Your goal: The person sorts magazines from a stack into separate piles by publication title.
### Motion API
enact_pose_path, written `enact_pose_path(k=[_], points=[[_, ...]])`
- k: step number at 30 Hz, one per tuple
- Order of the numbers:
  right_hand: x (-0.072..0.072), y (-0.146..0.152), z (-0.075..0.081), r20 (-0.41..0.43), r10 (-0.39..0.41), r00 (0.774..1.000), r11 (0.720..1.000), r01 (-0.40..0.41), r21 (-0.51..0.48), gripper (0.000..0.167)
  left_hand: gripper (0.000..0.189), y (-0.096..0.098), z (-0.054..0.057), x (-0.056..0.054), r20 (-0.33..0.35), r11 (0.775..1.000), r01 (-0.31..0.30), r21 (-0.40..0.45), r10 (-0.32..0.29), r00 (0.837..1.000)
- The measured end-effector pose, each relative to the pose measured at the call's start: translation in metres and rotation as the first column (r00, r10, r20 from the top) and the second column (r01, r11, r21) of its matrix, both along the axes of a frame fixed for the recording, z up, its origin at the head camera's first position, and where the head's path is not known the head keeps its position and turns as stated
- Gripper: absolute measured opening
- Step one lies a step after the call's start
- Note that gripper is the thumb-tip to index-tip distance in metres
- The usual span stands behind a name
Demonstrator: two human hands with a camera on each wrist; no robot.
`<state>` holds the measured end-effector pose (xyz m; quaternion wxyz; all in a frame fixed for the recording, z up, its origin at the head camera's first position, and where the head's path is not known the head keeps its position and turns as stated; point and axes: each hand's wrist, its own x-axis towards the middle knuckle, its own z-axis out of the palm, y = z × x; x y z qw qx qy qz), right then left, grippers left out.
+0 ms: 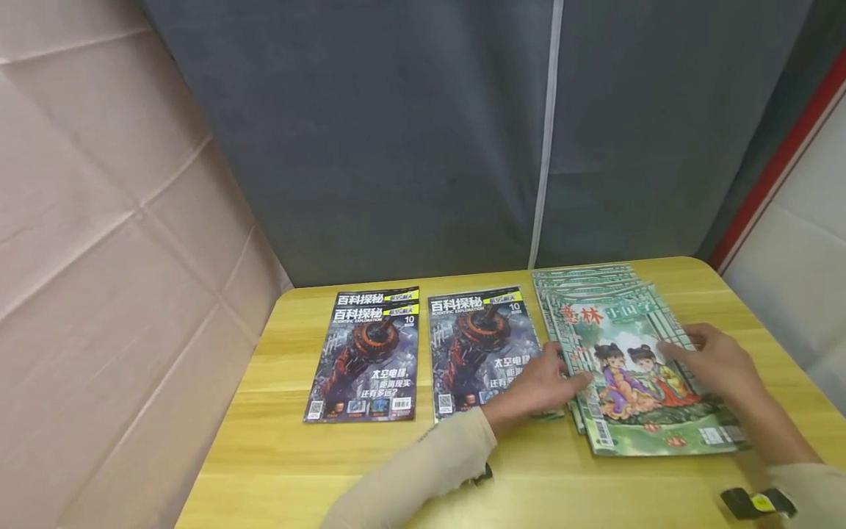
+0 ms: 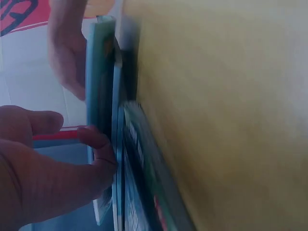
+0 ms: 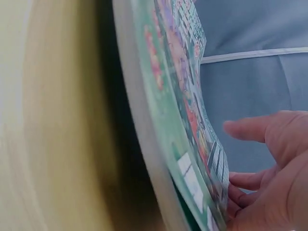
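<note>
A green children's magazine (image 1: 651, 367), with two cartoon figures on its cover, lies over the pile of like green magazines (image 1: 581, 278) at the right. My left hand (image 1: 545, 382) holds its left side, thumb above the cover. At the opposite side my right hand (image 1: 720, 360) grips the edge, its thumb over the cover. Seen from the right wrist, the magazine (image 3: 185, 130) is raised off the table along its near edge, with a dark gap beneath. The left wrist view shows the left hand's bent fingers (image 2: 98, 144) against the magazines' edges; some fingertips are hidden.
Left of the green pile lies a dark science magazine (image 1: 479, 338), partly covered by the left forearm. Farther left, two more dark magazines (image 1: 363, 360) overlap. All rest on a yellow wooden table (image 1: 264, 455). A grey curtain (image 1: 396, 147) hangs behind it, pale cloth at the left.
</note>
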<state>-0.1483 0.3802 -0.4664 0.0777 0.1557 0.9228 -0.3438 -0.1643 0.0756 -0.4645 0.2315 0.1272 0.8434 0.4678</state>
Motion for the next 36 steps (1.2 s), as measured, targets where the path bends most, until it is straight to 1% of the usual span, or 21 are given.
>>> enact_pose_path(k=[2,4,6,8,11,12,13,15,18,19,22,25,26,29,32,34,36], points=[[0.000,-0.001,-0.004,-0.035,0.020,0.999,0.999,-0.019,0.033,0.098,0.078,-0.005,0.002,-0.004,-0.065,0.997,0.035,-0.071,-0.040,0.997],[0.000,-0.003,-0.008,-0.088,0.036,0.995,0.996,-0.029,0.080,0.096,0.069,-0.008,0.004,-0.008,-0.109,0.992,0.068,-0.104,-0.080,0.991],[0.001,-0.004,-0.013,-0.147,0.068,0.987,0.987,-0.045,0.156,0.090,0.052,-0.011,0.004,-0.011,-0.168,0.982,0.105,-0.158,-0.132,0.977],[0.001,-0.005,-0.016,-0.181,0.102,0.978,0.974,-0.062,0.216,0.086,0.042,-0.012,0.004,-0.011,-0.218,0.966,0.136,-0.219,-0.185,0.958],[0.001,-0.006,-0.016,-0.179,0.143,0.973,0.964,-0.096,0.249,0.086,0.038,-0.012,0.003,-0.010,-0.264,0.946,0.161,-0.283,-0.238,0.935],[0.000,-0.007,-0.015,-0.160,0.152,0.975,0.965,-0.112,0.236,0.089,0.038,-0.013,0.002,-0.009,-0.266,0.942,0.163,-0.292,-0.244,0.933],[0.000,-0.008,-0.012,-0.135,0.154,0.979,0.971,-0.125,0.202,0.092,0.037,-0.014,0.001,-0.008,-0.266,0.943,0.165,-0.288,-0.244,0.933],[-0.001,-0.013,-0.006,-0.090,0.147,0.985,0.980,-0.133,0.147,0.098,0.040,-0.016,0.001,-0.008,-0.263,0.949,0.167,-0.268,-0.238,0.935],[-0.002,-0.027,0.002,-0.084,0.128,0.988,0.991,-0.123,0.058,0.102,0.042,-0.023,0.000,-0.008,-0.232,0.963,0.179,-0.202,-0.225,0.946],[-0.002,-0.034,0.005,-0.101,0.115,0.988,0.993,-0.112,0.036,0.102,0.042,-0.026,0.000,-0.008,-0.225,0.967,0.184,-0.177,-0.221,0.949],[-0.001,-0.056,0.009,-0.178,0.099,0.979,0.995,-0.098,0.012,0.101,0.055,-0.035,0.001,-0.009,-0.223,0.978,0.169,-0.119,-0.193,0.956],[0.002,-0.078,0.010,-0.233,0.122,0.965,0.992,-0.127,-0.005,0.096,0.074,-0.047,0.003,-0.008,-0.233,0.986,0.131,-0.101,-0.151,0.961],[0.004,-0.085,0.010,-0.243,0.138,0.960,0.988,-0.150,-0.030,0.094,0.078,-0.051,0.004,-0.008,-0.241,0.989,0.114,-0.097,-0.134,0.961],[0.009,-0.106,0.011,-0.258,0.171,0.951,0.966,-0.213,-0.144,0.085,0.074,-0.068,0.006,-0.010,-0.262,0.993,0.068,-0.097,-0.091,0.961],[0.013,-0.125,0.014,-0.257,0.192,0.947,0.918,-0.266,-0.295,0.080,0.070,-0.086,0.008,-0.013,-0.285,0.995,0.016,-0.097,-0.043,0.958],[0.014,-0.138,0.015,-0.270,0.207,0.940,0.896,-0.293,-0.334,0.077,0.071,-0.099,0.009,-0.017,-0.290,0.995,-0.024,-0.101,-0.006,0.957],[0.014,-0.149,0.014,-0.289,0.226,0.930,0.881,-0.322,-0.348,0.073,0.074,-0.112,0.008,-0.021,-0.306,0.992,-0.066,-0.107,0.031,0.952]])
